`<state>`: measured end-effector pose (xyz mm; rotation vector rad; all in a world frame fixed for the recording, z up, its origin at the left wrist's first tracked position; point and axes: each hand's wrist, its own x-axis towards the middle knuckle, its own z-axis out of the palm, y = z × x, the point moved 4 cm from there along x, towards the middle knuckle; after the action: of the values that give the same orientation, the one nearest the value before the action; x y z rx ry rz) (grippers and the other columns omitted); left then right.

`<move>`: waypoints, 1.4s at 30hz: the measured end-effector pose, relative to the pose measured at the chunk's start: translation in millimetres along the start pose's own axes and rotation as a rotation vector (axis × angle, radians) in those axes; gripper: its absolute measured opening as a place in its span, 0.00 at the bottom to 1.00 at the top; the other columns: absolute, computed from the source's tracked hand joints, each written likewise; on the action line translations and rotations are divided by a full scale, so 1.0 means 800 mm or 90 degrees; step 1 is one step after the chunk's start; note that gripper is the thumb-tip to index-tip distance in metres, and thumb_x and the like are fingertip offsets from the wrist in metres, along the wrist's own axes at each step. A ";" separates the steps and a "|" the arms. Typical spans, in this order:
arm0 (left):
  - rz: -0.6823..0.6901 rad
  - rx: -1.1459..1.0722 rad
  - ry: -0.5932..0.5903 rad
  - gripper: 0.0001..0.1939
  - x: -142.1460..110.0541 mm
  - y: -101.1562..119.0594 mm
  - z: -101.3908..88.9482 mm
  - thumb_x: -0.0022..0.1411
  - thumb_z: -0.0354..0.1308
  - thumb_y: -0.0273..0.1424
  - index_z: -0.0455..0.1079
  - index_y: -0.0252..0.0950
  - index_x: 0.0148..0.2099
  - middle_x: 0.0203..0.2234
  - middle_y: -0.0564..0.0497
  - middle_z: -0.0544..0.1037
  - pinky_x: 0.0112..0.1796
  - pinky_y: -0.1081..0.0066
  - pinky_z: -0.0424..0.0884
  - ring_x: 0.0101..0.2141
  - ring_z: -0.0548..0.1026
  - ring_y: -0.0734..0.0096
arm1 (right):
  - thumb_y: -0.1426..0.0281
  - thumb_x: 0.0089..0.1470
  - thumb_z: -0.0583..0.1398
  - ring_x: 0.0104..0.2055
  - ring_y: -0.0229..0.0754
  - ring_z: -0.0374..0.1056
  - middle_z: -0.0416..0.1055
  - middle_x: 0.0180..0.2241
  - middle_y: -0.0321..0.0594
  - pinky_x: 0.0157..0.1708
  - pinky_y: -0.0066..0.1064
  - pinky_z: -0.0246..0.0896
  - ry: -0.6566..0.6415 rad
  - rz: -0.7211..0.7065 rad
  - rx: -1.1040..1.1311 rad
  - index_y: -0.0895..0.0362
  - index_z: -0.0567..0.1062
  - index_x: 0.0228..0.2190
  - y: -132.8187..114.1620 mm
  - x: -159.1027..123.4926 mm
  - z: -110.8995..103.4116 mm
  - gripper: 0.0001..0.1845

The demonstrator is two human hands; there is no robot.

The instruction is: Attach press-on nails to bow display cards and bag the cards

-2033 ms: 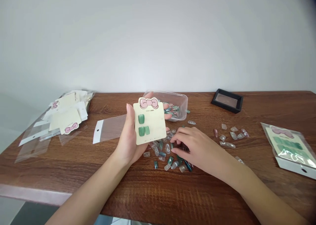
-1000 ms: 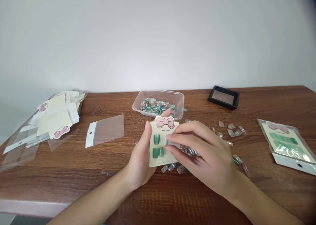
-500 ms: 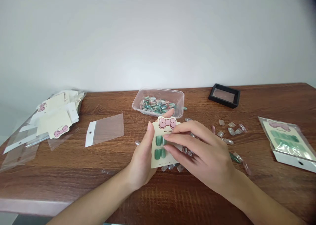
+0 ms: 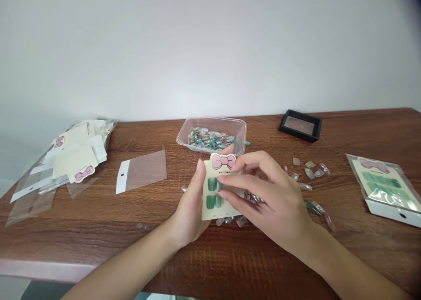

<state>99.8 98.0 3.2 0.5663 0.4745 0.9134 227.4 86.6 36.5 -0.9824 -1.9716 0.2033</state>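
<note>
My left hand (image 4: 189,214) holds a cream display card (image 4: 206,214) upright, its thumb along the card's left edge and its other fingers behind. A pink bow (image 4: 224,161) tops the card. On its left part are green press-on nails (image 4: 212,184) in two rows. My right hand (image 4: 279,194) is closed over the card's right side, with fingertips at a narrow green press-on nail (image 4: 219,186) in the upper row. That hand hides the rest of the rows. Behind and beside the card, clear nails (image 4: 241,221) lie loose on the table.
A clear plastic tub (image 4: 235,125) of mixed nails stands behind my hands. Leftward lie an empty clear bag (image 4: 148,170) and a heap of cards and bags (image 4: 74,159). To the right are a black tray (image 4: 301,125), scattered nails (image 4: 309,173) and a bagged nail card (image 4: 383,181).
The view has shifted slightly. The card stays in my left hand, and my right fingertips remain at the upper row, with the right knuckles a little more bent.
</note>
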 end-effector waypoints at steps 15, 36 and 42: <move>0.257 0.159 0.173 0.40 0.009 0.085 -0.030 0.63 0.56 0.23 0.50 0.48 0.73 0.57 0.48 0.78 0.53 0.57 0.74 0.55 0.76 0.54 | 0.75 0.62 0.60 0.39 0.44 0.71 0.72 0.40 0.43 0.37 0.37 0.69 -0.216 0.081 -0.042 0.57 0.79 0.42 0.027 -0.010 0.028 0.08; 0.216 0.121 0.160 0.36 0.009 0.076 -0.030 0.62 0.58 0.28 0.55 0.43 0.71 0.56 0.45 0.78 0.53 0.51 0.73 0.57 0.74 0.47 | 0.73 0.59 0.65 0.42 0.47 0.71 0.74 0.40 0.41 0.41 0.41 0.70 -0.281 0.084 -0.064 0.58 0.79 0.41 0.029 -0.023 0.067 0.07; 0.217 0.117 0.164 0.36 0.009 0.077 -0.031 0.62 0.58 0.27 0.56 0.43 0.71 0.54 0.46 0.79 0.54 0.52 0.73 0.57 0.74 0.48 | 0.73 0.61 0.64 0.40 0.47 0.74 0.77 0.38 0.40 0.38 0.40 0.71 -0.267 0.053 -0.071 0.57 0.80 0.42 0.030 -0.021 0.065 0.08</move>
<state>51.8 140.2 22.7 0.7146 0.7130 1.2848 205.2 102.8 -16.3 -1.1675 -2.3426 0.3740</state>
